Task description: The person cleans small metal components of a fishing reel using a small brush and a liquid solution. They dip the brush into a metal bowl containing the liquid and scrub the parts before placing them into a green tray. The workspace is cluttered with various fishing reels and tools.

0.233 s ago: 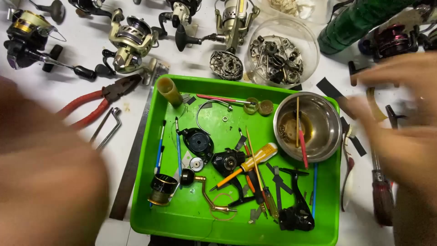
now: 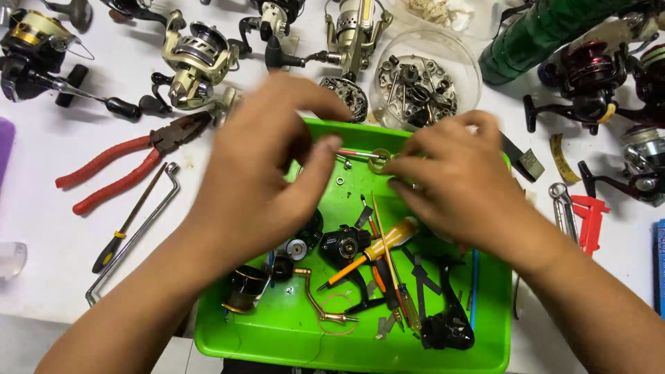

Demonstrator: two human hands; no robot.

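Both hands over green tray point(image 2: 277, 339), meeting near its 12 o'clock edge. Left hand point(image 2: 260, 176) spread, thumb and fingers apart, holding nothing visible. Right hand point(image 2: 454, 180) fingers curled onto small yellowish ring point(image 2: 379, 161); grip blurred, cannot tell if pinching. Thin red rod point(image 2: 357, 153) lies beside ring, long axis 9-to-3, tip toward 9 (partly hidden). Best handled slow: steady rod with left, lift ring straight, avoid knocking yellow screwdriver point(image 2: 377, 249) at 6 o'clock.
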